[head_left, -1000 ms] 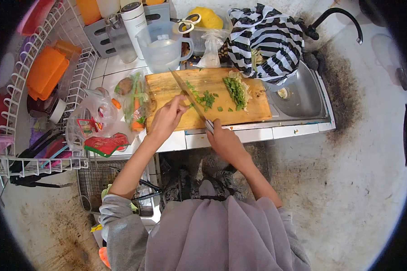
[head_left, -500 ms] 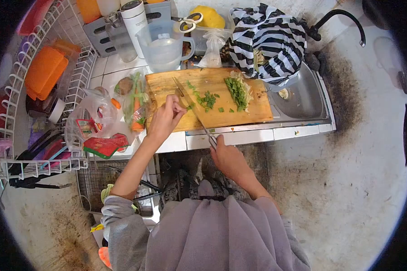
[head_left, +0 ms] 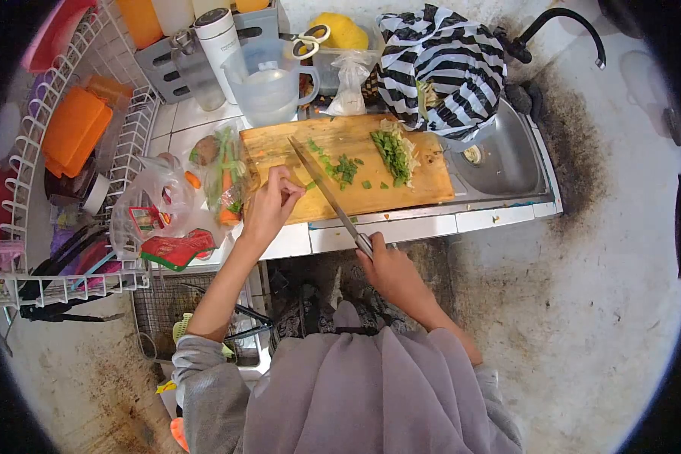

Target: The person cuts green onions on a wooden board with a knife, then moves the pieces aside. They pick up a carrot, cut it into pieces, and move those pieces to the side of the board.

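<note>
My right hand (head_left: 390, 268) is wrapped round the handle of a long knife (head_left: 324, 185), whose blade slants up and left across the wooden cutting board (head_left: 431, 185). Over the board's left part, my left hand (head_left: 272, 206) pinches a small piece of green leaf (head_left: 311, 185) beside the blade. Chopped green pieces (head_left: 345, 169) lie scattered right of the blade. Further right is a heap of cut greens (head_left: 391, 155) with paler shreds along its side.
A bag of vegetables (head_left: 225, 178) and a clear plastic bag (head_left: 155, 200) lie left of the board. Behind stand a measuring jug (head_left: 268, 87) and a striped bag (head_left: 446, 68). A sink (head_left: 507, 166) is at right, a wire rack (head_left: 121, 151) at left.
The knife's blade has turned flatter to view and shifted slightly right of the left fingers. My right hand has moved a little right and down; the left hand has shifted slightly left.
</note>
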Motion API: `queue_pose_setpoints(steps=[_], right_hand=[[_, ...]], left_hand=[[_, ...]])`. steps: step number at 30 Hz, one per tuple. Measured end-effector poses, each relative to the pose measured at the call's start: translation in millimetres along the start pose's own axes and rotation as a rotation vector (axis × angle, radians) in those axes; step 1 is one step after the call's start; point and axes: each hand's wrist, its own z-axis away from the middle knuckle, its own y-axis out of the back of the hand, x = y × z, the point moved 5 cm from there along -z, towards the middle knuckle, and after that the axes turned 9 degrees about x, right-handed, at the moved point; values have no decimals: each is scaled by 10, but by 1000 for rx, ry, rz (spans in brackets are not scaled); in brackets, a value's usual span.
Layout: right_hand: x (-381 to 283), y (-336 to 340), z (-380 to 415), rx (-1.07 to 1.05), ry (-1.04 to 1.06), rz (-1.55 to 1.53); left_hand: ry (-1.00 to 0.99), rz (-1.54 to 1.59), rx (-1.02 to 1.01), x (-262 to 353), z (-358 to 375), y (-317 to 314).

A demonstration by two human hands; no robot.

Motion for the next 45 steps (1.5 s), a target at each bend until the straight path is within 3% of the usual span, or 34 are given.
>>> queue_pose_setpoints(steps=[14,16,19,24,31,40,45], right_hand=[[-97,-177,-166,-90,-56,42],[-137,-285,-265,19,68,176],[-154,-229,-283,54,56,108],[-158,-117,-34,65,20,25],[-121,-228,16,8,-8,74],[-231,-343,-267,82,152,226],[-268,-115,-229,147,171,156]], left_hand=[[-16,-33,-63,21,-17,-2],[-64,-23,-73,36,4,8],[-93,-66,-64,59,60,31],[62,135,9,2,37,53],[123,-31,-42,22,22,74],[-32,-40,-66,59,52,57],[-75,-49,19,41,62,91]])
